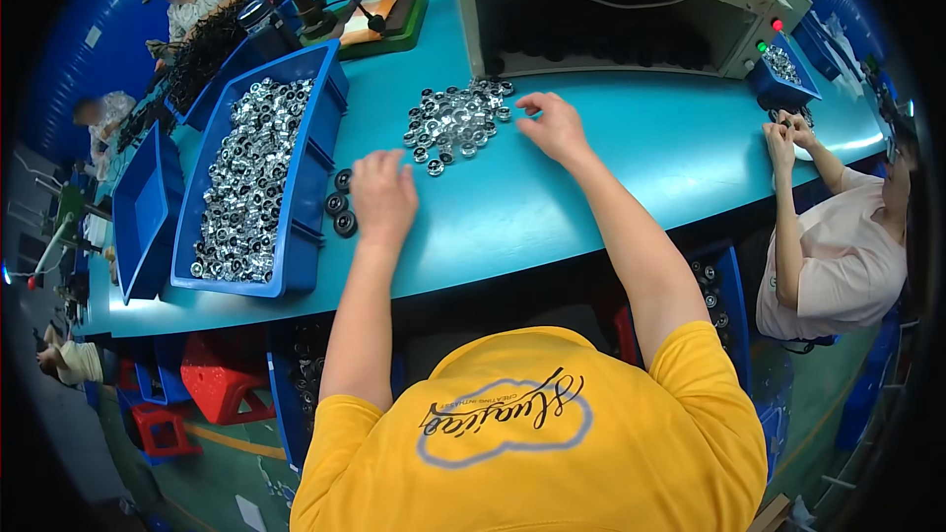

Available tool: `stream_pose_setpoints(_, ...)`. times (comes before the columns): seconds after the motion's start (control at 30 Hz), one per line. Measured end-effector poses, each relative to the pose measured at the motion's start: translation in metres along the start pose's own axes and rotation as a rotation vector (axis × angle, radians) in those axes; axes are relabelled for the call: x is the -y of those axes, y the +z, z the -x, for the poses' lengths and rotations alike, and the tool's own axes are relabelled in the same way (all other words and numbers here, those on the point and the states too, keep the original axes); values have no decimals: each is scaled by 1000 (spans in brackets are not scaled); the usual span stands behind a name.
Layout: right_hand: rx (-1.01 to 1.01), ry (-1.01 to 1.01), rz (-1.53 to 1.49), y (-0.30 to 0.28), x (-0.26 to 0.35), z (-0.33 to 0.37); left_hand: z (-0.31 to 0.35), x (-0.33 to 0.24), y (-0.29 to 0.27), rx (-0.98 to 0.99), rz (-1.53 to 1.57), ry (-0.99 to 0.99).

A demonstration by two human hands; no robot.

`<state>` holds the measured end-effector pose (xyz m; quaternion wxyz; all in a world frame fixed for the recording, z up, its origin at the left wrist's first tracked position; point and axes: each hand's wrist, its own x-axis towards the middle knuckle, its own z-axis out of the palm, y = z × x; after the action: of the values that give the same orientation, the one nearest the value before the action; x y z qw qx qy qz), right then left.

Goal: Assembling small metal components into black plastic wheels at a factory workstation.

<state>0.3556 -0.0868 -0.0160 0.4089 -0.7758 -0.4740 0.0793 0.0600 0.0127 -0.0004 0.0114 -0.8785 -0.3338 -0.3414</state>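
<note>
My left hand [382, 199] hovers palm down over the teal table, fingers slightly bent and the thumb apart; no held thing shows, though its palm side is hidden. Close by its left side lie several small black wheels [337, 204], in a short row. Ahead of both hands spreads a loose heap of small wheels with clear, shiny rims and dark centres [453, 120]. To the right of that heap is my right hand [554, 126], its thumb and fingers curved and apart with nothing visible between them.
A blue bin [323, 153] full of similar shiny wheels stands at left, beside another blue bin [148, 212]. A machine housing with a dark opening [591, 25] stands ahead. At back left is a green-based press [399, 34]. A person [823, 246] works at right.
</note>
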Motion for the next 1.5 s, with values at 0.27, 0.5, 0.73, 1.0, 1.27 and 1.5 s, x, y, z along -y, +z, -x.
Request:
stream_pose_setpoints(0.27,-69,-122,77,17,-4,1,2,-72,36,130,533,47)
stream_pose_setpoints(0.5,406,172,-641,1,26,43,-6,-86,43,210,1030,-354)
stream_pose_setpoints(0.73,175,-61,-122,-15,18,5,3,-72,55,198,685,-11)
stream_pose_setpoints(1.0,-180,96,448,-24,-58,-105,0,-82,50,129,437,67)
stream_pose_setpoints(1.27,-97,165,540,-18,-67,-117,-2,-83,44,70,524,92)
stream_pose_setpoints(1.5,45,10,-100,-21,-32,-68,-3,-77,39,-7,663,65)
